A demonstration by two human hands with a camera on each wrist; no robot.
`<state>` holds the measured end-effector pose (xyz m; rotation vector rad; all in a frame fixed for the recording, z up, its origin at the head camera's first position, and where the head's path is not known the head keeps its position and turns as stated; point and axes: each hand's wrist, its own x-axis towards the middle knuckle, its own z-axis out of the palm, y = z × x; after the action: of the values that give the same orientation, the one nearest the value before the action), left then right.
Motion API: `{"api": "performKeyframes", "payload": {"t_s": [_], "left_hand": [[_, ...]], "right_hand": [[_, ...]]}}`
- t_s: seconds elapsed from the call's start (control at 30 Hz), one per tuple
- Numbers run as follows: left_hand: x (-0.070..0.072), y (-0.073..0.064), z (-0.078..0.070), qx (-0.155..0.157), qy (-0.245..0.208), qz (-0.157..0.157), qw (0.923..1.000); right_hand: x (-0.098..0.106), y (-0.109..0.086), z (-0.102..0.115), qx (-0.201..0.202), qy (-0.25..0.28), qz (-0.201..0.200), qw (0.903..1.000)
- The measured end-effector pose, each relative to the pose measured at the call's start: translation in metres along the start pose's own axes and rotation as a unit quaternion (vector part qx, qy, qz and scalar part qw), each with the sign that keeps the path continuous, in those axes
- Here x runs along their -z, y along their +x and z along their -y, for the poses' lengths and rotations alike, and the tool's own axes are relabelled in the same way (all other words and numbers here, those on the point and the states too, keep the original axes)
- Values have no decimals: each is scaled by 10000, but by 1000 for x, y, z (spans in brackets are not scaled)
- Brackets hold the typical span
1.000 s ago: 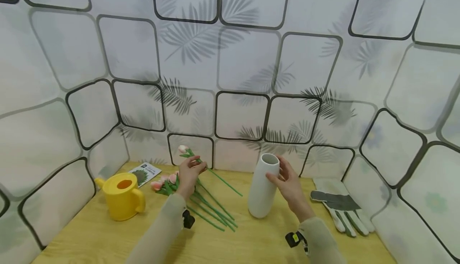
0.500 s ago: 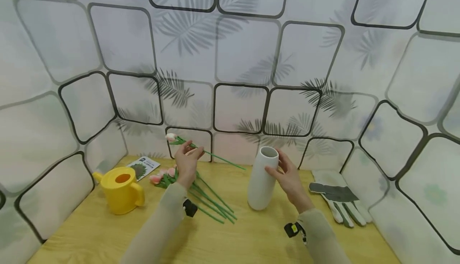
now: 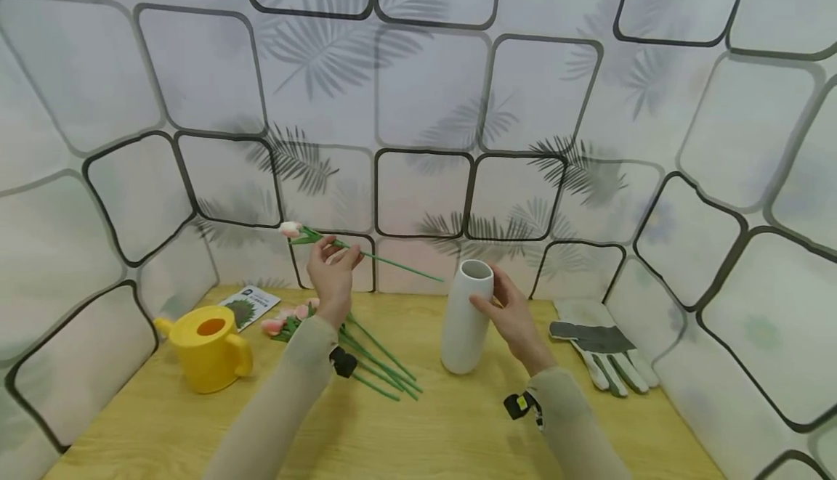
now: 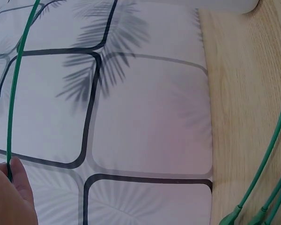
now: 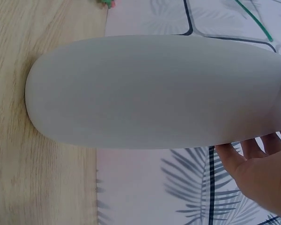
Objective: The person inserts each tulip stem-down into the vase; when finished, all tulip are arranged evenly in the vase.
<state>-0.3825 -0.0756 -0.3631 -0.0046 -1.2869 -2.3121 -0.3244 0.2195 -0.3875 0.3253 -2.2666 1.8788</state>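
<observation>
My left hand [image 3: 332, 277] pinches the green stem of a single pink-and-white tulip [image 3: 399, 265], held up above the table. Its bloom points left, and the stem's free end slopes down toward the vase. In the left wrist view the stem [image 4: 16, 89] rises from between thumb and finger. A white vase [image 3: 463, 327] stands upright on the table with its mouth uncovered. Around its upper part my right hand [image 3: 513, 313] curls, thumb in front and fingers behind. Below the left hand lies a bunch of pink tulips [image 3: 375, 364], their blooms partly behind the left wrist.
A yellow watering can [image 3: 208, 353] stands at the left, with a seed packet [image 3: 251, 306] behind it. Grey-and-white work gloves [image 3: 604, 349] lie at the right. Patterned curtains [image 3: 425, 197] close off the back and sides of the wooden table [image 3: 405, 436].
My left hand has lifted the tulip higher, and its stem has swung from steeply slanting to nearly level. The right hand has stayed on the vase. The head view has shifted slightly.
</observation>
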Motion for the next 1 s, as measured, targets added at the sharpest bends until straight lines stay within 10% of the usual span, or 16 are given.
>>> {"api": "performKeyframes", "payload": {"t_s": [1.0], "left_hand": [[-54,-6,-20,-742,118,-33,9972]], "right_hand": [[-2,0,-2,-17,-35,-73,10000]]}}
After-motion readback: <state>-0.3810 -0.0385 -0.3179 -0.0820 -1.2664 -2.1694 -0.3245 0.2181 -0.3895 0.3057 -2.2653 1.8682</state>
